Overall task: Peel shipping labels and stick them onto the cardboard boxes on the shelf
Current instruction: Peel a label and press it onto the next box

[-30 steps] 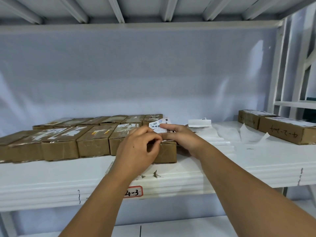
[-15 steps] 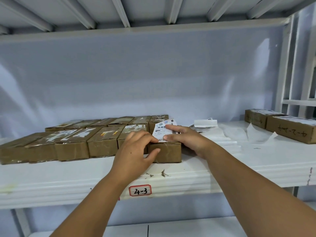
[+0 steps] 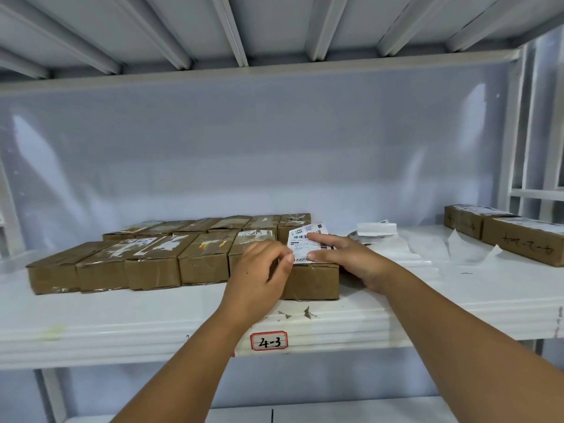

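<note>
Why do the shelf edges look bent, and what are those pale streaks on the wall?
Head view: the wide-angle lens bows the shelf edge; the streaks look like soft glare on the glossy back panel; print on the shipping label is unreadable.

Bright, even light; soft glare on back wall; wide-angle bending at edges.
</note>
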A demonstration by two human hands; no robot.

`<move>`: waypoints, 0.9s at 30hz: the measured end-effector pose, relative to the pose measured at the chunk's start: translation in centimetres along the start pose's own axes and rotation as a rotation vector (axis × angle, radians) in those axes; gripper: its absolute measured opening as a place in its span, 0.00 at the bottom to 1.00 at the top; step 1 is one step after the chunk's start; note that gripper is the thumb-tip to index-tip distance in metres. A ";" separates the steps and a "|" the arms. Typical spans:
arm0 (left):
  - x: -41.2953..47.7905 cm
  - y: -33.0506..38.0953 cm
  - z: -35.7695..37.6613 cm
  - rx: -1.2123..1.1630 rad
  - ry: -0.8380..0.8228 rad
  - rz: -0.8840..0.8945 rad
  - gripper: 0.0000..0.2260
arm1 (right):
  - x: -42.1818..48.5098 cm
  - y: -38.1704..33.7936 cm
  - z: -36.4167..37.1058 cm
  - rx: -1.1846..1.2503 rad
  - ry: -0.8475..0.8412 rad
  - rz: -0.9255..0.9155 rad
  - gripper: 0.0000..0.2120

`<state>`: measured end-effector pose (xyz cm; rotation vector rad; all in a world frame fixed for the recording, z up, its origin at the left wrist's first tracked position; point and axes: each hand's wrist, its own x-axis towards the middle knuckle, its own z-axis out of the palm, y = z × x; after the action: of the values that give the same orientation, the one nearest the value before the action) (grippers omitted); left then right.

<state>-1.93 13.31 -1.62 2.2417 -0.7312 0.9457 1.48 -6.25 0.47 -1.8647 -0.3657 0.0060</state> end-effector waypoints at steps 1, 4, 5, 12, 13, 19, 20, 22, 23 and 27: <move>-0.2 0.1 -0.1 -0.033 -0.020 -0.005 0.22 | -0.2 0.1 0.0 0.007 -0.004 -0.005 0.27; 0.1 0.8 -0.5 -0.292 -0.059 -0.181 0.14 | -0.6 0.3 -0.1 0.069 -0.015 -0.015 0.25; 0.4 0.8 -0.7 -0.383 -0.082 -0.260 0.12 | -0.6 0.3 0.0 0.089 -0.017 -0.015 0.25; 3.9 0.6 -0.8 -0.372 -0.391 -0.304 0.07 | -0.3 1.0 -0.1 0.013 -0.004 -0.066 0.32; 4.2 0.5 -0.8 -0.375 -0.443 -0.307 0.09 | -0.2 1.0 -0.1 0.010 -0.007 -0.078 0.32; 5.7 0.7 -0.9 -0.212 -0.615 -0.262 0.10 | 0.0 1.3 -0.3 -0.078 -0.014 -0.089 0.38; 5.9 0.8 -1.0 -0.188 -0.632 -0.256 0.11 | 0.0 1.3 -0.3 -0.082 -0.011 -0.086 0.36; 6.4 1.2 -1.1 -0.127 -0.649 -0.229 0.11 | -0.1 1.2 -0.2 -0.075 -0.018 -0.087 0.35; 6.7 1.5 -1.1 -0.074 -0.655 -0.214 0.11 | -0.1 1.1 -0.1 -0.065 -0.026 -0.084 0.35; 7.7 2.5 -0.5 0.140 -0.686 -0.194 0.15 | -0.1 1.3 -0.1 0.020 -0.025 -0.085 0.41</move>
<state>0.79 10.02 5.29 2.7232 -0.7193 0.1154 1.72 -6.76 -0.71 -1.8292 -0.4605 -0.0251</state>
